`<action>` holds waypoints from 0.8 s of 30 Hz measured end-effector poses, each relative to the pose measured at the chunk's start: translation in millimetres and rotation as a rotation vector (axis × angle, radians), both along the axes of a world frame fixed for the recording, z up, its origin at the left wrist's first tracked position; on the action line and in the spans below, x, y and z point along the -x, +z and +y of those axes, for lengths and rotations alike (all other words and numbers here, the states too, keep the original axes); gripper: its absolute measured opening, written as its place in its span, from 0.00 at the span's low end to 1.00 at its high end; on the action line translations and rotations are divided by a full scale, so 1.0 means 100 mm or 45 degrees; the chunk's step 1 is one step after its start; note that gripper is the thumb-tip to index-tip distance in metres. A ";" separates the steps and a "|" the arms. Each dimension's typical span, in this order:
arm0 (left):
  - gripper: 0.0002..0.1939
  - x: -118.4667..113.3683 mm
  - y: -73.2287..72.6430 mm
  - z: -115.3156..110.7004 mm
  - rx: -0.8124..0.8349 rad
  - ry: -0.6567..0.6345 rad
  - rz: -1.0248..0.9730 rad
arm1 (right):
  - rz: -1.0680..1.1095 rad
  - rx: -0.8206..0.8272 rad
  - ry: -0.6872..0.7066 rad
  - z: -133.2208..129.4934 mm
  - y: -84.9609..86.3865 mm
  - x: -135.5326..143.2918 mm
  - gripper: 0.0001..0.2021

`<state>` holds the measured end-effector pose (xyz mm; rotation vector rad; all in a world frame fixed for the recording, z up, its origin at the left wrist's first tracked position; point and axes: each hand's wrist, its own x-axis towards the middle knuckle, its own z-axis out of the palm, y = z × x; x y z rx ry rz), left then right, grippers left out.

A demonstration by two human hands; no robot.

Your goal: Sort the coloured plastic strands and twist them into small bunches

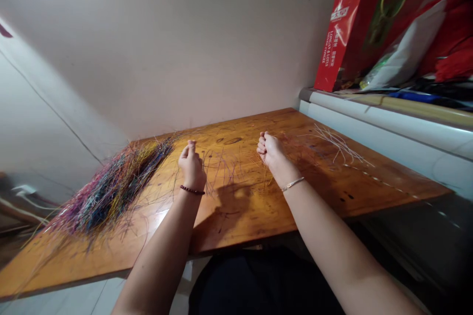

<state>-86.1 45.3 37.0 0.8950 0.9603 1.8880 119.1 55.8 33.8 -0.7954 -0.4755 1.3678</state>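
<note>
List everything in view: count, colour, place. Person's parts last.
Flat wooden table: one, brown, centre
Thick thin-strand bundle: one, multicoloured, table's left
Loose thin strands: many, purple and orange, mid-table
Long thin strands: several, white, table's right
Glossy printed carrier: one, red, on unit, upper right
Crumpled bag: one, white, beside carrier
Long smooth unit: one, white, far right
Thin cable: one, dark, left wall
Beaded bracelet: one, dark red, left wrist
Slim bracelet: one, silvery, right wrist
Left hand: one, bare, curled near bundle, grip contents unclear
Right hand: one, bare, curled mid-table, likewise unclear
</note>
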 end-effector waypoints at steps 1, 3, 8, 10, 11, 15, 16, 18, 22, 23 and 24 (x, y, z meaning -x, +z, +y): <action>0.17 -0.02 0.01 -0.03 0.027 -0.206 -0.016 | -0.019 -0.012 0.070 -0.01 -0.01 0.01 0.13; 0.17 -0.08 0.01 -0.08 0.054 -0.514 -0.014 | -0.060 -0.030 0.347 -0.04 -0.03 0.06 0.13; 0.18 -0.20 -0.07 -0.13 0.137 -0.594 0.152 | -0.178 0.005 0.910 -0.16 -0.13 0.34 0.08; 0.20 -0.22 -0.12 -0.11 0.176 -0.524 0.224 | -0.201 -0.005 0.930 -0.18 -0.18 0.42 0.08; 0.20 -0.23 -0.14 -0.10 0.190 -0.497 0.247 | -0.204 -0.008 0.919 -0.18 -0.20 0.45 0.08; 0.20 -0.24 -0.17 -0.10 0.203 -0.556 0.184 | -0.261 0.083 0.785 -0.16 -0.22 0.50 0.10; 0.20 -0.24 -0.17 -0.10 0.200 -0.599 0.146 | -0.290 0.111 0.743 -0.16 -0.21 0.49 0.11; 0.19 -0.26 -0.17 -0.12 0.189 -0.661 0.093 | -0.346 0.133 0.691 -0.18 -0.18 0.49 0.11; 0.21 -0.32 -0.21 -0.15 0.160 -0.555 0.146 | -0.373 0.056 0.796 -0.22 -0.15 0.51 0.10; 0.21 -0.34 -0.22 -0.15 0.149 -0.501 0.167 | -0.373 0.017 0.827 -0.23 -0.15 0.52 0.10; 0.21 -0.35 -0.24 -0.15 0.137 -0.453 0.181 | -0.370 -0.022 0.858 -0.23 -0.15 0.52 0.10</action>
